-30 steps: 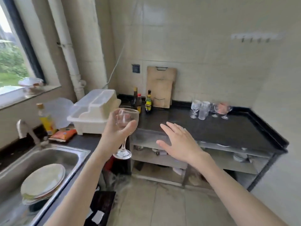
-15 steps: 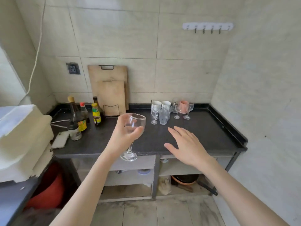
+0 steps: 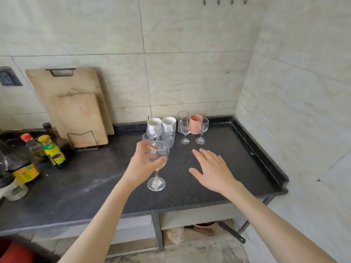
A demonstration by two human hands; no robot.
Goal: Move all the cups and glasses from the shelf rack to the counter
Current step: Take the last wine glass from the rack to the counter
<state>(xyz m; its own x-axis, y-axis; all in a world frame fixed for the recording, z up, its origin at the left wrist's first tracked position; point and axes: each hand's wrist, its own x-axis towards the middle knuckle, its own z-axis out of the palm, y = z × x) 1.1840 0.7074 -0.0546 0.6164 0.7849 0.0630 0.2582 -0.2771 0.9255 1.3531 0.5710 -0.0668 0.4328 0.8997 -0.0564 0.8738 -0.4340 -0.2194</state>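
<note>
**Wine glass held above the worktop, near the gathered cups**

The left hand holds a clear wine glass upright, its fingers clamped round the bowl, thumb at the front. The foot of the glass hangs over the dark worktop; whether it touches the surface cannot be told. A small pale sticker shows on the foot, unreadable.

The right hand is empty, palm down, fingers apart, just beside the glass over the worktop.

Behind the held glass, toward the wall, stands a cluster: 2 white cups, clear tumblers in front of them, a glass mug, a pink cup, and 2 small wine glasses. The tumblers stand close behind the held bowl, partly hidden by it.

At the left, 2 wooden cutting boards lean on the tiled wall in a wire stand. Sauce bottles are grouped beyond them, well apart from the glasses; their yellow and green labels carry print too blurred to read. A wall socket sits at the far left, and hooks hang above.
</note>
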